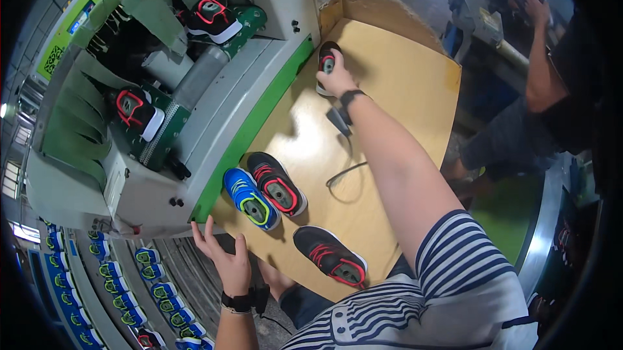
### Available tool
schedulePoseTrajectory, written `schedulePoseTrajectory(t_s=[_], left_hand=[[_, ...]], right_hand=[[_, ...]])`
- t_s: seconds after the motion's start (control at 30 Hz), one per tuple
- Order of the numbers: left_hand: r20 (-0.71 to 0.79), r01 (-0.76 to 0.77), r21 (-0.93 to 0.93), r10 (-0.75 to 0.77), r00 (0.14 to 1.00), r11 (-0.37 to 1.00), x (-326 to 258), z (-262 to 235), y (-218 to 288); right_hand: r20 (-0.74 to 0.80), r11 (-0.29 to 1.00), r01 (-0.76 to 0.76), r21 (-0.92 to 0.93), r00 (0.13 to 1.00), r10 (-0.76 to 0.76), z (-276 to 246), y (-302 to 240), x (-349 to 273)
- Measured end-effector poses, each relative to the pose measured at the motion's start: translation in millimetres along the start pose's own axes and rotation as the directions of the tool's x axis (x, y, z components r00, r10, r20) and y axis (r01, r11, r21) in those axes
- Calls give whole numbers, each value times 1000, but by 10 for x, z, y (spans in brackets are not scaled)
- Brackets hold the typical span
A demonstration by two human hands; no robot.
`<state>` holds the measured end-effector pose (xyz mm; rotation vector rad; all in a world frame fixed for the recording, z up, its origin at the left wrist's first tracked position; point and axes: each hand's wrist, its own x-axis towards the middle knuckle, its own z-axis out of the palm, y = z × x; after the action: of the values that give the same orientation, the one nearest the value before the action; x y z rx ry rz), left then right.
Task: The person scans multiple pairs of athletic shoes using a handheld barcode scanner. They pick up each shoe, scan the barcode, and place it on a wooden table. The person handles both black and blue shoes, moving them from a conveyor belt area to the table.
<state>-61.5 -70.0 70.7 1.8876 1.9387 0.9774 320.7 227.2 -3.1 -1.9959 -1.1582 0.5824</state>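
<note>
Your left hand point(227, 262), fingers spread and empty, stands by the table's near-left corner; your right arm extends forward, its hand point(339, 80) gripping a dark shoe point(327, 64) near the far-left edge. The tan table point(409, 123) carries a blue shoe point(241, 188) and two black shoes point(328, 254); a grey machine point(227, 90) flanks its left edge. The held shoe shows a grey interior.

The tabletop point(402, 64) looks like glossy wood, the curtain point(150, 11) matt cloth
</note>
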Motion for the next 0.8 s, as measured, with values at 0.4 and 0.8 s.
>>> schedulePoseTrajectory(t_s=[0.4,0.8], left_hand=[[18,-77,-188,82,996,979,-628,-14,272],[318,-42,-426,192,928,904,-1418,878,461]], right_hand=[[532,913,360,192,743,-405,-1393,661,-2629],[347,862,473,180,790,-506,-1150,757,-3846]])
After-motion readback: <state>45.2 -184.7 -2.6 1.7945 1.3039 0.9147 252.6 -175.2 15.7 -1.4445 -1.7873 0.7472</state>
